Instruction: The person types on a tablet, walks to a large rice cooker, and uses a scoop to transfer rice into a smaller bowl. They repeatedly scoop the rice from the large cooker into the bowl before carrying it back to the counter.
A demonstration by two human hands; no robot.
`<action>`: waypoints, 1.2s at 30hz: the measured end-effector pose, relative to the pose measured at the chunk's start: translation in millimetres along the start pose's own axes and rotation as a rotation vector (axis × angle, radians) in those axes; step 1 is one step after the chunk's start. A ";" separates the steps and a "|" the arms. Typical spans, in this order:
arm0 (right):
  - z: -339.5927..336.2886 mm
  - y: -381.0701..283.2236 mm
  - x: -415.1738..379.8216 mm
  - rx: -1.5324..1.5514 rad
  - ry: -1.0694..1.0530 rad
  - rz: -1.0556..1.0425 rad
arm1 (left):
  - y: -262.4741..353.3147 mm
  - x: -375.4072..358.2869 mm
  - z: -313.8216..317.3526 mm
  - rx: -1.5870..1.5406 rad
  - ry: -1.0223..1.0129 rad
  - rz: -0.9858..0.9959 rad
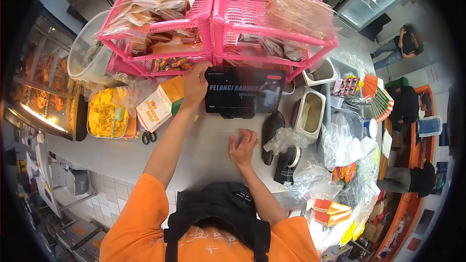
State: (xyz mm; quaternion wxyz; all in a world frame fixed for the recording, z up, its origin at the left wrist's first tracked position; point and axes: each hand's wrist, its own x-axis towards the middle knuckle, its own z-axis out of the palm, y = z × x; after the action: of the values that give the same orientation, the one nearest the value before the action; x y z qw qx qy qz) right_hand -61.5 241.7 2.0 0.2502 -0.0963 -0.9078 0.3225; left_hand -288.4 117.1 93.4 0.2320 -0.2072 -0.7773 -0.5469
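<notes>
My left hand (196,86) grips the upper left edge of a black tablet (242,98), which stands tilted up on the metal counter (206,153). Pale lettering and a small red button show on its dark screen. Below the tablet, my right hand (244,147) rests on the counter, its fingers loosely bent and apart, holding nothing. A long black device (273,136), whose kind I cannot make out, lies just right of that hand. Left of my left forearm are a printed paper food box (154,109) and black-handled scissors (149,138).
Pink racks (213,19) with bagged packets stand behind the tablet. A tub of yellow food (104,116) sits left, near a lit display case (46,77). Metal containers (310,111) and plastic bags (340,136) crowd the right. Several people (410,43) are farther right.
</notes>
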 end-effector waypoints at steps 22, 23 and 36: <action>1.6 3.6 -1.9 0.055 -0.005 0.034 | 1.7 -2.6 1.8 0.094 0.022 0.016; 0.8 2.8 -1.4 0.035 -0.004 0.043 | 3.1 -2.2 -0.4 0.091 0.002 0.008; -9.6 -0.1 42.2 -0.173 -0.065 0.015 | 7.9 -155.9 -76.9 0.158 -0.069 -0.257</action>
State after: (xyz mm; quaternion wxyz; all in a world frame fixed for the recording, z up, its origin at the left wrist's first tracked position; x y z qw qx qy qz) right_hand -92.7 260.9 25.1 0.2091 -0.1140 -0.9391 0.2476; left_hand -147.8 36.2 30.5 0.1487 -0.1060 -0.8456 -0.5016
